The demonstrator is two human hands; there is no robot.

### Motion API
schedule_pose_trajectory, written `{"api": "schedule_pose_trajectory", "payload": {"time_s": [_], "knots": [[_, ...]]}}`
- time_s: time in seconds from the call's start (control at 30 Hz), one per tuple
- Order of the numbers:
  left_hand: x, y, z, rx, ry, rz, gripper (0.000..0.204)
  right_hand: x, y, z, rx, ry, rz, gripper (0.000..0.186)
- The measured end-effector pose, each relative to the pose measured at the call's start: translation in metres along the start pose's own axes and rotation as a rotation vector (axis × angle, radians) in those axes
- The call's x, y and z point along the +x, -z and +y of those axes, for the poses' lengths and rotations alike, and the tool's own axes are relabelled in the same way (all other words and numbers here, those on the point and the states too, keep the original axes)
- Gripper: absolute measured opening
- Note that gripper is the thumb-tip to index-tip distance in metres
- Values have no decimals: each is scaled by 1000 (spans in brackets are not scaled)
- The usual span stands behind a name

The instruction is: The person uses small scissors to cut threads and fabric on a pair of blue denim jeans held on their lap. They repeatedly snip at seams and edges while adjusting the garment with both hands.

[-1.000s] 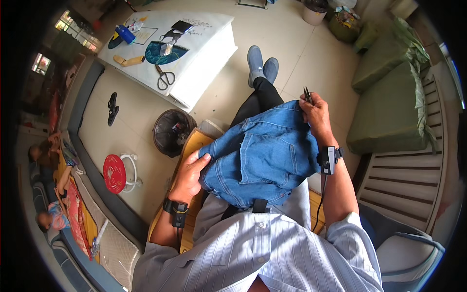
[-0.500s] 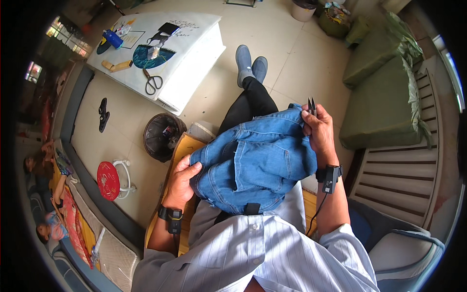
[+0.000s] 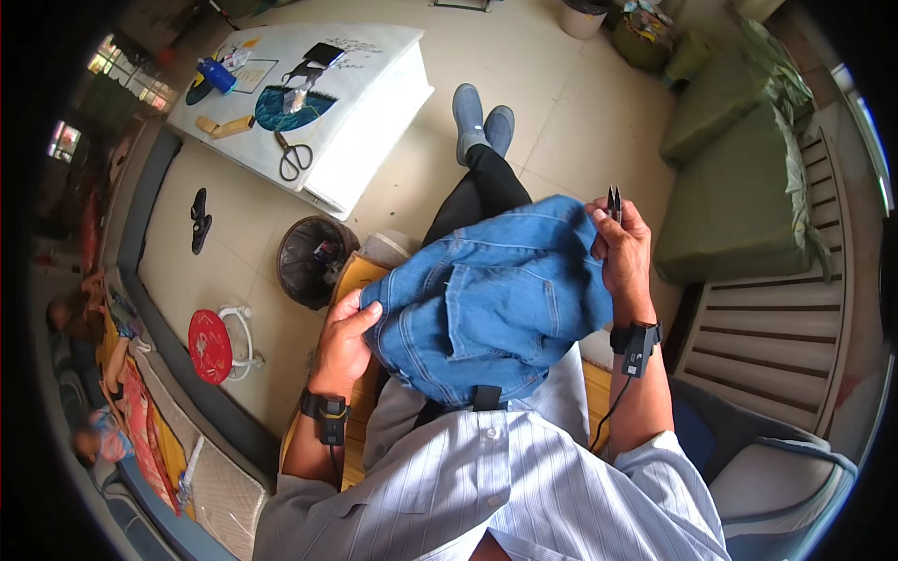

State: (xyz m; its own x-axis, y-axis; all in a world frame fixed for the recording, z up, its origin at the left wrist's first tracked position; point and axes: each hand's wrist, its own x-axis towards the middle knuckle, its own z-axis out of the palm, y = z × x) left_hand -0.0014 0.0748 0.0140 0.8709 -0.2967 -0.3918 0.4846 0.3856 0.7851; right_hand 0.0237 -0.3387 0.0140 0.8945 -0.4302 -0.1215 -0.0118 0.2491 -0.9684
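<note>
A blue denim garment (image 3: 505,309) with a patch pocket and stitched seams is spread over my lap. My left hand (image 3: 346,337) grips its left edge, thumb on top of the cloth. At its upper right, my right hand (image 3: 617,243) is closed on the cloth's edge and also holds small black thread snips (image 3: 614,196), their pointed blades upward. Each wrist wears a dark strapped device with a cord. My crossed legs (image 3: 477,187) reach forward beyond the cloth.
White table (image 3: 374,122) at upper left carries scissors (image 3: 294,159) and a blue bottle (image 3: 217,75). Below it stand a bin (image 3: 311,280) and red-seated stool (image 3: 210,346). Two people (image 3: 112,365) are at far left. Green cushions (image 3: 730,215) lie on a slatted bench (image 3: 748,355) at right.
Over the last second my right hand has moved slightly right and down with the snips and cloth edge. My left hand has shifted a little left with the cloth. The view has shifted slightly.
</note>
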Motion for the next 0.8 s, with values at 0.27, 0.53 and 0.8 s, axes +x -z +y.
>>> {"api": "schedule_pose_trajectory", "payload": {"time_s": [0.27,0.53,0.8], "knots": [[15,16,-22,690,-225,321,23,-51,19,-4,-45,-209,-63,8],[17,-61,12,1259,-711,97,25,-102,14,11,-86,-325,-116,11],[52,-73,-31,1077,-134,-160,48,-113,13,28,-280,-253,-158,17]]}}
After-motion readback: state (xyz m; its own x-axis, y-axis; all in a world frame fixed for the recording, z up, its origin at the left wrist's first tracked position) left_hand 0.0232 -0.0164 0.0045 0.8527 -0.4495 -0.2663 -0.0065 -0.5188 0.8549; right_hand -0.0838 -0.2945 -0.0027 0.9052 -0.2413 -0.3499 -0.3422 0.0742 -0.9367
